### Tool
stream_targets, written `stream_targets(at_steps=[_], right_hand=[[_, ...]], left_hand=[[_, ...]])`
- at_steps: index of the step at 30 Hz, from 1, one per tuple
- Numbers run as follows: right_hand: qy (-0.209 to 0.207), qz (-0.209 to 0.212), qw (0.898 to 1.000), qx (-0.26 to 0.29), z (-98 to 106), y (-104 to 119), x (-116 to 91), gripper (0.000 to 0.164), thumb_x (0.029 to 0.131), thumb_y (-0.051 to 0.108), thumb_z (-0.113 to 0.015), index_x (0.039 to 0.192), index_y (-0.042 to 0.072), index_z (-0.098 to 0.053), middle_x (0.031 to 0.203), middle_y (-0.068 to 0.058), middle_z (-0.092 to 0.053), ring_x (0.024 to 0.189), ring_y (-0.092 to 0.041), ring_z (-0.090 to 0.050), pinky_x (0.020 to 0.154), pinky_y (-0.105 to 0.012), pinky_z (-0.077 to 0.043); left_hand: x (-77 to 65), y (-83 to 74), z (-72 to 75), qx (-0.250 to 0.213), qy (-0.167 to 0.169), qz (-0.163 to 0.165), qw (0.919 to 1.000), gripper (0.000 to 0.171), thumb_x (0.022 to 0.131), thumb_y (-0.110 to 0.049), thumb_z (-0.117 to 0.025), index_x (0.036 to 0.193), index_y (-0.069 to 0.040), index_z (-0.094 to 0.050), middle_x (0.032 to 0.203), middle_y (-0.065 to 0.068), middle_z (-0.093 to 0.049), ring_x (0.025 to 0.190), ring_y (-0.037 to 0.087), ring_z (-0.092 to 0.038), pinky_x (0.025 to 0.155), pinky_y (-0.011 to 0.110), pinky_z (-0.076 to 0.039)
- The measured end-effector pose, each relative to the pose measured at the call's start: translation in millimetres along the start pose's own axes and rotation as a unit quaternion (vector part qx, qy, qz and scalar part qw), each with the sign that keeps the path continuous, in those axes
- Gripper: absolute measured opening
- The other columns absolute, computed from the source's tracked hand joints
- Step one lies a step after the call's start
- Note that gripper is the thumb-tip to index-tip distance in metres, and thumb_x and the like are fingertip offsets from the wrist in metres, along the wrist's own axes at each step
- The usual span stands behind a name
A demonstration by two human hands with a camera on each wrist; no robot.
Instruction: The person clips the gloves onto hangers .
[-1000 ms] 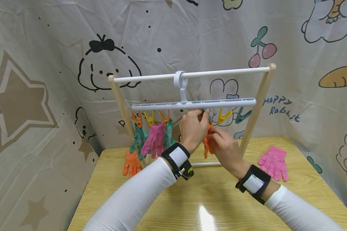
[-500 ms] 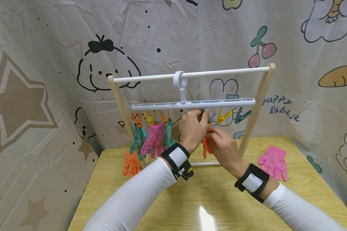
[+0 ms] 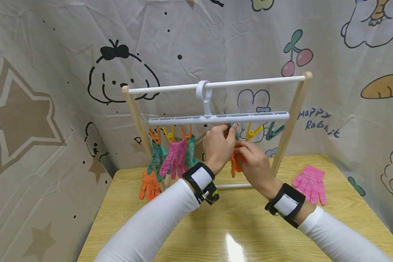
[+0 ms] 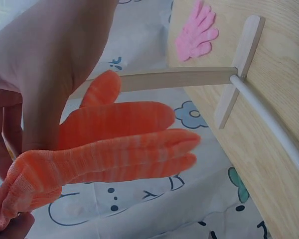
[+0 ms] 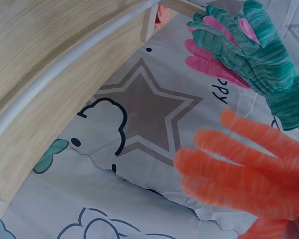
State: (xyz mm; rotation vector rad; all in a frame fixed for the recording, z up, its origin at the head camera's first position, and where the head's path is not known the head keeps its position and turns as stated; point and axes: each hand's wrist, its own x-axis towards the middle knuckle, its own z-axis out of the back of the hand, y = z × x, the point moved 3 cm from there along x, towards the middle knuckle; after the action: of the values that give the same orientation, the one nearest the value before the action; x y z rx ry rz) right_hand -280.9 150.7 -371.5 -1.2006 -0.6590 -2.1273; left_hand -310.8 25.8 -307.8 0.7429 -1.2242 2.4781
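Note:
In the head view my left hand (image 3: 220, 147) pinches a teal clothespin (image 3: 237, 136) hanging under the white hanger (image 3: 245, 117). Just below it, my right hand (image 3: 255, 165) holds an orange knit glove (image 3: 234, 165) by its cuff. The glove's fingers hang downward; they show fully in the left wrist view, where its bunched cuff (image 4: 25, 184) lies between both hands. Whether the clothespin's jaws bite the cuff is hidden by my fingers. Farther left, a green glove (image 3: 157, 160), a pink glove (image 3: 175, 158) and another green glove (image 3: 190, 151) hang from clothespins.
A yellow clothespin (image 3: 253, 131) and another teal clothespin (image 3: 275, 131) hang at the right without gloves. The wooden rack (image 3: 293, 120) stands on the table (image 3: 196, 233). A pink glove (image 3: 310, 185) lies to its right, an orange glove (image 3: 149, 185) to its left.
My right hand has shifted slightly upward with the orange glove, bringing its cuff closer to the teal clothespin. My left hand has stayed almost still.

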Motion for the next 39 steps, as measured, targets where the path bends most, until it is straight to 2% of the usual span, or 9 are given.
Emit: stream_targets(at_steps=[22,39], right_hand=[[-0.007,-0.004,1.0,-0.001,3.6,0.9,4.6,0.02,0.077,-0.008,-0.081,0.093,-0.004,-0.071,0.1,-0.018,-0.07,0.092,-0.032,-0.07,0.081,-0.042,-0.061],[-0.009,0.001,1.0,0.0,2.9,1.1,2.5,0.02,0.077,-0.007,-0.082,0.093,-0.003,-0.071,0.099,-0.016,-0.07,0.09,-0.03,-0.069,0.08,-0.041,-0.06]], left_hand=[[0.0,1.0,-2.1,0.006,0.001,-0.001,1.0,0.049,0.1,-0.036,-0.059,0.058,-0.014,-0.047,0.052,-0.002,-0.044,0.046,0.012,-0.041,0.045,0.022,-0.024],[-2.8,2.2,-2.8,0.006,0.0,-0.002,1.0,0.042,0.098,-0.039,-0.064,0.066,-0.012,-0.062,0.059,0.001,-0.061,0.051,0.011,-0.05,0.046,0.021,-0.03]])
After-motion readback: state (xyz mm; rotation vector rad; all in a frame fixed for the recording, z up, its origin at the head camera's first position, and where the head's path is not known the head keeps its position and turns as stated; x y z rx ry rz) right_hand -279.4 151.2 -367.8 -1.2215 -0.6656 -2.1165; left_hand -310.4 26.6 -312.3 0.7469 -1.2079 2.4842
